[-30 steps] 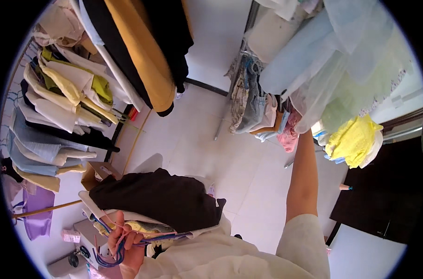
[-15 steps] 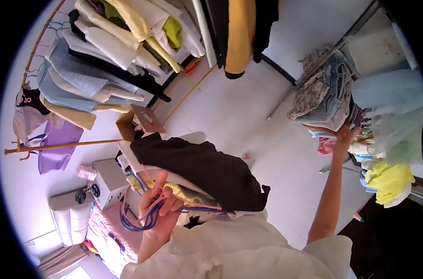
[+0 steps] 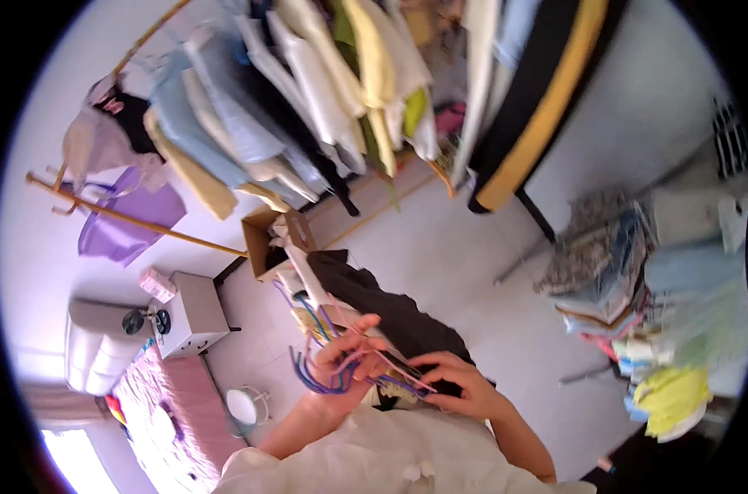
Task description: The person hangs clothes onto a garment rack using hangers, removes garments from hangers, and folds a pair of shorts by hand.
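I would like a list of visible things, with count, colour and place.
Hangers: several, blue, purple, pink, lower centre
Dark garment: one, blackish, centre
Hanging clothes: many, mixed colours, top and right side
Yellow garment: one, yellow, lower right
Bag or cloth: one, purple, left
Rods: at least two, yellowish, left
Carton: one, brown, left of centre
Cabinet: one, pale, left
Pack: one, pink, on cabinet
Bed: one, pink cover, lower left
Stool-like item: one, white, beside bed
Left hand: one, bare, lower centre, holding hangers
Right hand: one, bare, at hangers' right end
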Demonstrator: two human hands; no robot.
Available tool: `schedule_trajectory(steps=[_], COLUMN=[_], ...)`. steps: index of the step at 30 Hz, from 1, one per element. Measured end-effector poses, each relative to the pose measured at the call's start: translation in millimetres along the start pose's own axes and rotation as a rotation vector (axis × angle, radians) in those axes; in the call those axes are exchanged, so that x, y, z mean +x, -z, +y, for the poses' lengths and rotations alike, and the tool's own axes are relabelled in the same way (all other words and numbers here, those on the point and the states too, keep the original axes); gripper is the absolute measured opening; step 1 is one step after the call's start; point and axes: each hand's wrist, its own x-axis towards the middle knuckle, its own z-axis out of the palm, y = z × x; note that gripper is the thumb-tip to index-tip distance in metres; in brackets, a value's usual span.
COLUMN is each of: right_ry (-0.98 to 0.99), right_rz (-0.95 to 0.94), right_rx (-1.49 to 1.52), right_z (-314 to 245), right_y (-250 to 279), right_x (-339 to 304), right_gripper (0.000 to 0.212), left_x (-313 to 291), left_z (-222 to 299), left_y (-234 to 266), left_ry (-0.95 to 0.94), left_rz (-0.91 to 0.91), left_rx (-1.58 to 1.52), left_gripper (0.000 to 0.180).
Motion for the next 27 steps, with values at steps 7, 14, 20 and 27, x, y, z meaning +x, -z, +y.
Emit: schedule_trajectory(steps=[7, 14, 20, 27], right_ry=[0.003, -0.148, 0.111, 0.091], right_rz=[-0.103, -0.192, -0.497, -0.374], right_rx=[-0.187, 0.099, 0.351, 0.343], right_z=[-3, -17, -73, -85], right_y=[-18, -35, -77, -148], right_x=[46, 129, 227, 329], right_gripper=[0.017, 0.014, 0.036, 0.038], left_x=[-11, -42, -74, -112], left_z=[34, 92, 126, 151], left_y=[21, 42, 96, 129], left_ry=[-0.070, -0.270, -0.453, -0.691], left_rz=[0.043, -0.113, -0.141, -0.036], left_rx=[-0.041, -0.143, -0.283, -0.368], left_gripper=[0.036, 0.049, 0.046, 0.033])
